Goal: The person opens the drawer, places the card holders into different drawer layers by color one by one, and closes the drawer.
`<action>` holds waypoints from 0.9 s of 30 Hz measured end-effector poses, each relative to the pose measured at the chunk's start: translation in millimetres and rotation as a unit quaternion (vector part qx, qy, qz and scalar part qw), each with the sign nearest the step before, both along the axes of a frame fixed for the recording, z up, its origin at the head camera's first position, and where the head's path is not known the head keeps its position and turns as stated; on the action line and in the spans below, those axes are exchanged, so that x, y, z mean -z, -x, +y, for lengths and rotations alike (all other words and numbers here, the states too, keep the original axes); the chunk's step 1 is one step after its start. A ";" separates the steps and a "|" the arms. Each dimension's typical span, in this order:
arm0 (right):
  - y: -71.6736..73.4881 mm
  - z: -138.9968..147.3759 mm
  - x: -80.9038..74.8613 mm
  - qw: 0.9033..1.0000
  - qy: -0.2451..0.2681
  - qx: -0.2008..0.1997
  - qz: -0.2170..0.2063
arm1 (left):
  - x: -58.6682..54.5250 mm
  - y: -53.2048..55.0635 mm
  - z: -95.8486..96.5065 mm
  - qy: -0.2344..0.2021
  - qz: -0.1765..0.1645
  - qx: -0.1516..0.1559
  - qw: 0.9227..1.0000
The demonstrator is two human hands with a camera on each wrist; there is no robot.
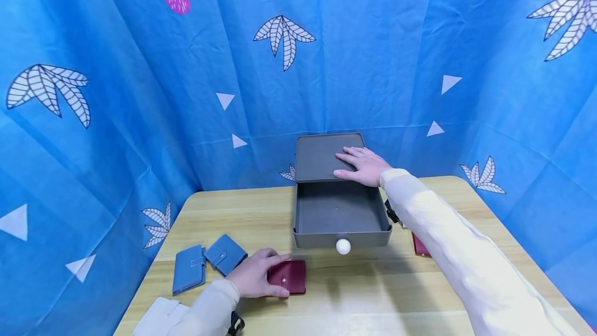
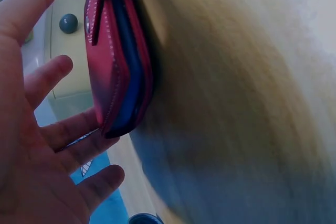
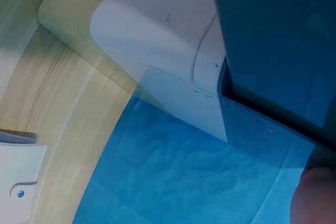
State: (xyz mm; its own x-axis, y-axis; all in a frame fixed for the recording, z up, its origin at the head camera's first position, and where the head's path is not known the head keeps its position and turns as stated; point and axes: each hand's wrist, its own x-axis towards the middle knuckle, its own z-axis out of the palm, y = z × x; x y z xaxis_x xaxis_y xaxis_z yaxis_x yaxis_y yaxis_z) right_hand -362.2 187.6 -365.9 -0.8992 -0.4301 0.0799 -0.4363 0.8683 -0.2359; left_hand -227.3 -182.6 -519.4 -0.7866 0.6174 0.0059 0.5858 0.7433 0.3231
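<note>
A dark red snap wallet (image 1: pixel 296 276) lies on the table, and my left hand (image 1: pixel 255 276) is over its left side, thumb near the front edge and forefinger near the back. In the left wrist view the fingers are spread, with some fingertips right at the edge of the red wallet (image 2: pixel 113 72). My right hand (image 1: pixel 366 166) rests with outstretched fingers on the grey top (image 1: pixel 319 157) of a small drawer box. Its drawer (image 1: pixel 322 240), with a round white knob (image 1: pixel 343 246), is pulled out toward me and nothing shows inside. Only part of the right hand (image 3: pixel 317 198) appears in the right wrist view.
Two blue wallets (image 1: pixel 188 268) lie left of my left hand, close together. A white wallet (image 1: pixel 160 318) is by the left sleeve. Past the right forearm, another dark red one (image 1: pixel 421 245) is partly hidden. A blue patterned curtain (image 1: pixel 326 82) hangs behind the table.
</note>
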 end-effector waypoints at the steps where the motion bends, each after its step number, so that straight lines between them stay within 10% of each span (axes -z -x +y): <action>1: 0.2 0.2 0.2 1.000 -0.001 0.000 0.000 | 0.3 -0.3 0.1 0.002 0.000 0.001 1.000; 27: 2.3 1.1 3.0 1.000 0.002 -0.002 0.003 | 11.9 -18.5 -17.1 -0.036 0.025 -0.079 0.996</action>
